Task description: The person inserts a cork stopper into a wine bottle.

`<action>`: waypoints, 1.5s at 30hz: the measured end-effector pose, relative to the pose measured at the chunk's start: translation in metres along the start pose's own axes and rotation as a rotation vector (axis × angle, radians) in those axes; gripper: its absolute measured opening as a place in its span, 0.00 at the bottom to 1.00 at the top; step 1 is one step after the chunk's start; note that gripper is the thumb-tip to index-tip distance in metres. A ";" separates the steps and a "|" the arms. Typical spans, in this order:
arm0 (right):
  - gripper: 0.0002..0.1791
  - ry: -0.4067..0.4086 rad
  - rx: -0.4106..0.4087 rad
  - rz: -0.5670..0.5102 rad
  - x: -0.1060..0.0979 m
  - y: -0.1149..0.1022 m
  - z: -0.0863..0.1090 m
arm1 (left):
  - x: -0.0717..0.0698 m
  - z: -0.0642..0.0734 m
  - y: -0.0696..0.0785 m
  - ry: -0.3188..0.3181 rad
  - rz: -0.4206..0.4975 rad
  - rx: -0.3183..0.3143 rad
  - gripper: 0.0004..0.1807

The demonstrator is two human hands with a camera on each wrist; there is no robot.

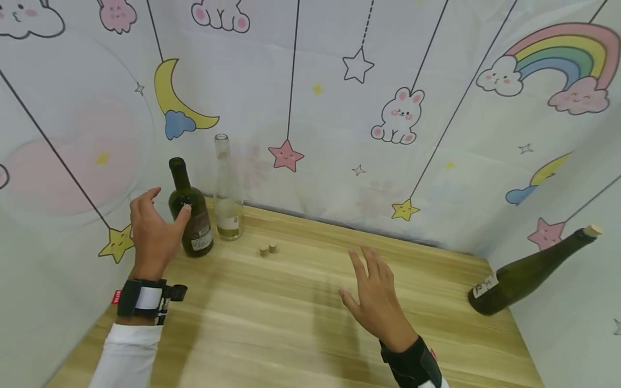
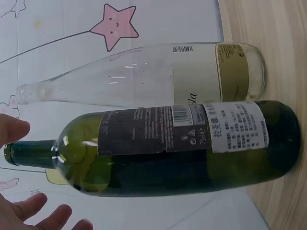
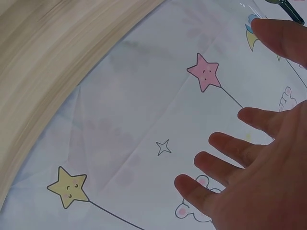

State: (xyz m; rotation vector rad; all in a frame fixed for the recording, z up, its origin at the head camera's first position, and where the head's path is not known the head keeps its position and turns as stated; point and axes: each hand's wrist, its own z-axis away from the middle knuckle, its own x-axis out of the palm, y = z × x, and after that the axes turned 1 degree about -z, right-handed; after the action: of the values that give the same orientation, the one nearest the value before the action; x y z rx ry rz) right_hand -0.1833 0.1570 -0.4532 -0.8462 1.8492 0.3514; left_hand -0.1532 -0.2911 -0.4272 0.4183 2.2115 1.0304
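Observation:
My left hand (image 1: 157, 229) is at the left of the table, thumb and fingers spread near a dark green wine bottle (image 1: 198, 226). In the left wrist view, the green bottle (image 2: 158, 177) shows a dark label and a white sticker, with the spread fingers (image 2: 29, 208) around its neck end, not closed on it. It stands upright and has no cork in its mouth. Just behind it, to the right, is an uncorked clear glass bottle (image 1: 228, 207). My right hand (image 1: 379, 299) hovers over the table's middle right, fingers apart, holding nothing.
Two small corks (image 1: 264, 251) lie on the wooden table (image 1: 271, 312) right of the clear bottle. A second green bottle (image 1: 521, 277), with a cork (image 1: 592, 231) in its neck, stands at the right edge. A printed cloth (image 1: 330, 161) hangs behind the table.

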 end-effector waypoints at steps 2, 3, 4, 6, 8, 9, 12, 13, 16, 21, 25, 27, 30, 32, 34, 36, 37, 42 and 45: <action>0.51 -0.004 0.007 -0.007 -0.001 0.000 0.003 | 0.004 -0.005 -0.003 -0.047 0.004 -0.053 0.45; 0.51 -0.001 0.008 -0.010 -0.001 0.000 0.004 | 0.007 -0.007 -0.005 -0.068 0.007 -0.072 0.47; 0.51 -0.003 0.014 -0.014 -0.002 0.001 0.006 | 0.010 -0.009 -0.007 -0.088 0.011 -0.090 0.49; 0.51 0.000 0.020 -0.018 -0.003 0.001 0.008 | 0.016 -0.011 -0.012 -0.119 0.013 -0.118 0.53; 0.50 -0.004 0.027 -0.021 -0.003 0.001 0.011 | 0.020 -0.009 -0.018 -0.135 0.012 -0.150 0.56; 0.50 -0.014 0.032 -0.025 -0.002 0.001 0.013 | 0.020 -0.007 -0.021 -0.139 0.017 -0.169 0.57; 0.49 -0.057 0.059 -0.050 0.002 0.001 0.022 | 0.020 0.002 -0.032 -0.139 0.028 -0.210 0.58; 0.49 -0.071 0.069 -0.060 0.004 0.001 0.025 | 0.019 0.006 -0.035 -0.135 0.026 -0.219 0.58; 0.49 -0.094 0.093 -0.090 0.007 0.001 0.032 | 0.018 0.013 -0.041 -0.103 0.047 -0.206 0.58; 0.49 -0.111 0.110 -0.108 0.009 0.003 0.038 | 0.021 0.012 -0.041 -0.047 0.063 -0.190 0.56; 0.48 -0.114 0.117 -0.109 0.009 0.005 0.038 | 0.024 0.008 -0.039 -0.004 0.065 -0.174 0.52; 0.48 -0.107 0.118 -0.106 0.008 0.006 0.037 | 0.024 0.007 -0.036 0.021 0.079 -0.151 0.50; 0.47 -0.098 0.117 -0.101 0.007 0.008 0.035 | 0.024 0.007 -0.032 0.044 0.083 -0.113 0.49; 0.47 -0.088 0.112 -0.097 0.006 0.010 0.034 | 0.022 0.007 -0.028 0.048 0.091 -0.100 0.49; 0.47 -0.079 0.106 -0.093 0.005 0.012 0.032 | 0.020 0.007 -0.023 0.044 0.088 -0.087 0.49; 0.47 -0.070 0.102 -0.089 0.004 0.013 0.031 | 0.020 0.006 -0.016 0.035 0.093 -0.068 0.49; 0.47 -0.065 0.100 -0.087 0.003 0.014 0.030 | 0.020 0.005 -0.012 0.029 0.095 -0.053 0.49; 0.48 -0.044 0.095 -0.074 0.001 0.018 0.027 | 0.025 0.007 0.011 -0.013 0.088 0.088 0.47; 0.48 -0.033 0.100 -0.068 0.000 0.021 0.026 | 0.030 0.013 0.028 -0.059 0.100 0.171 0.47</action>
State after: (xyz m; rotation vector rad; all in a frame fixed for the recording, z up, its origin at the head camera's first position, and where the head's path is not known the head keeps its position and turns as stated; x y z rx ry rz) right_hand -0.1796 0.1871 -0.4677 -0.8272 1.7875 0.2270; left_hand -0.1661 -0.2498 -0.4245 0.6338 2.2523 0.8710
